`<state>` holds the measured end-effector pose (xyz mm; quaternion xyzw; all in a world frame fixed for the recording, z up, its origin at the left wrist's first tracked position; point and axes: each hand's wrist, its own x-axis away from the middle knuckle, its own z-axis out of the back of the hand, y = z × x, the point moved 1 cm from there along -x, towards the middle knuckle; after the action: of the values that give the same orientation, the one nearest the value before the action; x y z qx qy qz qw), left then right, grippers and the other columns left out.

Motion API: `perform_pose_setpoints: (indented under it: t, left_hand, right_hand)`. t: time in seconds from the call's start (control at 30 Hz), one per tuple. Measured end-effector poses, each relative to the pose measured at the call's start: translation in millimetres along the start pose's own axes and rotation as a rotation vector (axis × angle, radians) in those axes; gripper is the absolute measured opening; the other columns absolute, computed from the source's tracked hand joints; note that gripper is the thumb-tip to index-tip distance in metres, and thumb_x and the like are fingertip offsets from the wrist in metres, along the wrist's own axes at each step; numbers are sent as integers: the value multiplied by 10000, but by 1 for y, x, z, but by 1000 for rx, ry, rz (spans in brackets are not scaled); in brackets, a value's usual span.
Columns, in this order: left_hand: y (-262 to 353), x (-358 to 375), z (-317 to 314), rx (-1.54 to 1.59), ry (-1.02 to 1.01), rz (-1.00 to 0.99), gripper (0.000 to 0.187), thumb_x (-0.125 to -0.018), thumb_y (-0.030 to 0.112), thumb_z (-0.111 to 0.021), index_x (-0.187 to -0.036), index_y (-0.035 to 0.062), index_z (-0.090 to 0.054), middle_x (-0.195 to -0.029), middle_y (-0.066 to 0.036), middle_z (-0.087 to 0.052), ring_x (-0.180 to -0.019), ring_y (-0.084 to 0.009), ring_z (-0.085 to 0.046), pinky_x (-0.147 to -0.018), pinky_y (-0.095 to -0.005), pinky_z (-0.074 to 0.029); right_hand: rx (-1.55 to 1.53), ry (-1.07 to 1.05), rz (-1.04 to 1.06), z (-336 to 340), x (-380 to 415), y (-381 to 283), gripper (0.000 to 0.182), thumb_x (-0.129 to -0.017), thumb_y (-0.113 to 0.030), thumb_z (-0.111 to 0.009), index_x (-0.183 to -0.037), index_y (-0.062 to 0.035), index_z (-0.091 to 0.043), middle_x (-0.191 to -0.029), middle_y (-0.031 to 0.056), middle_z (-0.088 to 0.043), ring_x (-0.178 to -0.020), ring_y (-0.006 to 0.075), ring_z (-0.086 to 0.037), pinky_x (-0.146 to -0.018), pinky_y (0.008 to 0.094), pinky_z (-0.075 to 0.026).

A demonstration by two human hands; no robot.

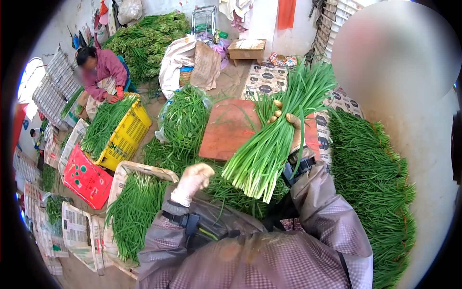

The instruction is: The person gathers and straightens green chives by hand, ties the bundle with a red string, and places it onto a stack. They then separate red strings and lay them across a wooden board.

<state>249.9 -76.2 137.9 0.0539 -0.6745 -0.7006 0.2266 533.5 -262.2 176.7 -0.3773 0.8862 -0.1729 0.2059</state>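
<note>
My right hand [294, 129], in a soiled glove, is wrapped round a large bunch of garlic chives [260, 154]. The pale stem ends point down toward my lap, and the green leaves fan out up to the right. The bunch is held over a reddish-brown board [226, 130]. My left hand [193, 182], in a pale glove, is closed in a fist apart from the bunch, with nothing visible in it. Close to that hand stands a white crate [126, 168] of loose chives [137, 214]. More loose chives [185, 115] lie in a heap behind the board.
Tied bunches of chives [370, 202] lie in a long row at my right. A co-worker [108, 72] sits at the back left by a yellow crate [127, 132] of chives. A red crate [85, 176] stands nearer. A low wooden stool [247, 49] is at the back wall.
</note>
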Motion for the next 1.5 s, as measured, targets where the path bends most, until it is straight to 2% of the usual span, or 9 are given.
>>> perform_pose_setpoints:
  t: [0.23, 0.87, 1.0, 1.07, 1.13, 1.2, 1.33, 1.43, 1.5]
  left_hand:
    - [29, -14, -6, 133, 43, -212, 232, -936, 251, -630, -1060, 55, -616, -868, -11, -656, -761, -94, -594, -713, -250, -478]
    - [-35, -189, -68, 267, -214, 205, 462, -977, 281, -546, -1359, 49, -429, -1296, -62, -597, -1048, -176, -598, -915, -333, -472]
    - [-62, -214, -107, 190, -522, 211, 298, -948, 202, -535, -1189, 53, -629, -1180, -60, -648, -1036, -180, -615, -918, -332, -492]
    - [-66, -217, -116, -464, -700, 126, 254, -911, 159, -563, -1101, 42, -684, -1091, -77, -674, -979, -168, -635, -868, -301, -512]
    - [-79, -211, -128, -61, -552, 605, 247, -871, 88, -573, -1078, 23, -693, -1045, -83, -687, -921, -160, -647, -838, -266, -520]
    - [-84, -197, -104, -415, -558, 382, 256, -889, 106, -549, -1090, 32, -688, -1066, -74, -684, -919, -151, -650, -819, -269, -531]
    - [-91, -185, -48, -130, -464, 709, 342, -926, 223, -511, -1178, 25, -629, -1139, -94, -678, -906, -167, -675, -757, -301, -568]
    - [-59, -195, -46, 50, -252, 487, 343, -958, 277, -518, -1182, 34, -610, -1109, -94, -693, -807, -134, -682, -684, -250, -554]
    - [-42, -209, -63, 41, -173, 309, 444, -978, 329, -528, -1308, 31, -530, -1214, -123, -643, -974, -167, -647, -841, -277, -522]
  right_hand:
    - [0, -7, -31, -21, -2, -13, 522, -750, -136, -706, -1226, 5, -546, -936, 81, -611, -899, 236, -625, -856, 394, -548]
    - [86, 35, 3, 104, -37, -150, 621, -812, -181, -684, -1334, 53, -445, -971, 81, -622, -952, 234, -627, -929, 402, -524]
    - [114, 14, -93, 148, -66, -121, 645, -813, -176, -685, -1354, 67, -432, -989, 96, -629, -960, 245, -633, -925, 412, -525]
    - [84, -8, -143, 162, -77, -107, 654, -818, -170, -676, -1371, 65, -418, -995, 102, -632, -961, 247, -633, -927, 414, -525]
    - [87, 8, -196, 174, -88, -94, 654, -811, -171, -676, -1365, 68, -424, -987, 102, -632, -948, 245, -633, -909, 417, -533]
    - [119, 25, -208, 185, -96, -81, 659, -804, -185, -681, -1359, 69, -432, -985, 99, -629, -942, 240, -633, -902, 419, -536]
    - [73, 17, -278, 221, -113, -58, 654, -807, -182, -687, -1360, 64, -439, -967, 100, -656, -927, 246, -648, -895, 422, -539]
    - [98, 43, -328, 238, -116, -47, 654, -799, -173, -683, -1370, 38, -447, -976, 96, -661, -927, 252, -649, -901, 433, -533]
    - [80, 30, -369, 244, -118, -43, 663, -786, -160, -670, -1384, 15, -441, -970, 81, -659, -939, 247, -643, -909, 433, -523]
